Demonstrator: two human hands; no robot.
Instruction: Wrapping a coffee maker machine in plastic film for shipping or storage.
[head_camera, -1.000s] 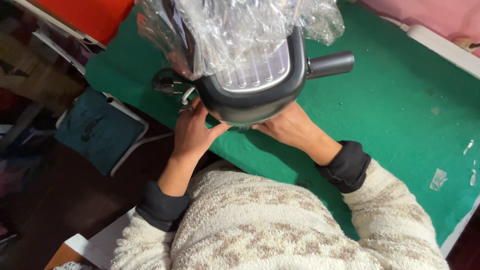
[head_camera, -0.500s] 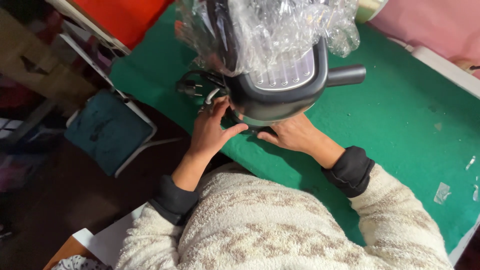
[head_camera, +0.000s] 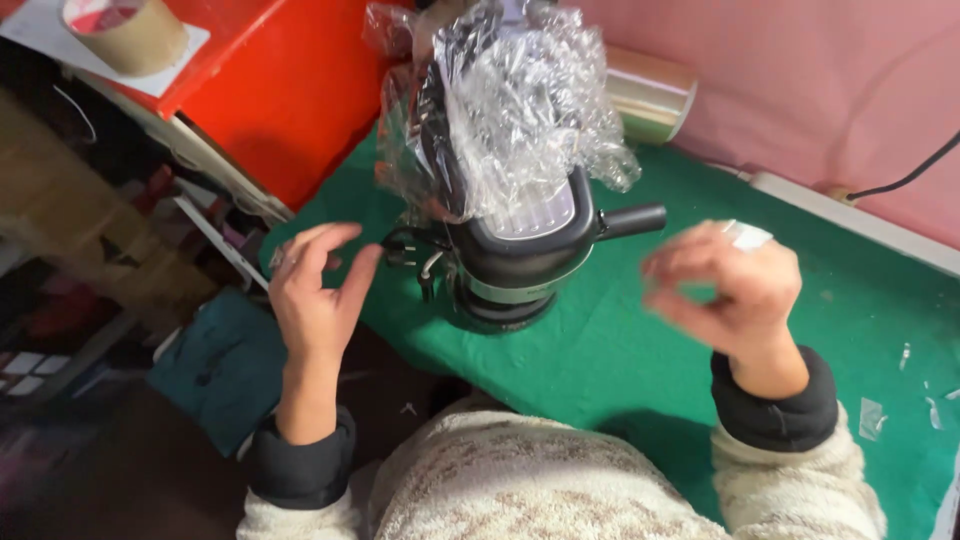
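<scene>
While the black coffee machine (head_camera: 515, 262) is standing on the green table cover (head_camera: 640, 350) near its front edge, half wrapped in clear plastic film (head_camera: 505, 120), I am seeing both hands lifted clear of it. The left hand (head_camera: 315, 295) is hanging open and empty just beside the power plug (head_camera: 405, 250); the right hand (head_camera: 730, 290), blurred, is curling loosely, gripping nothing I can make out.

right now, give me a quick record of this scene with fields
surface: green table cover
main thing: black coffee machine, upright, wrapped on top in clear plastic film
left hand: open, off the machine, beside its power plug
right hand: raised, blurred, holding nothing
behind: tape roll, red box
</scene>
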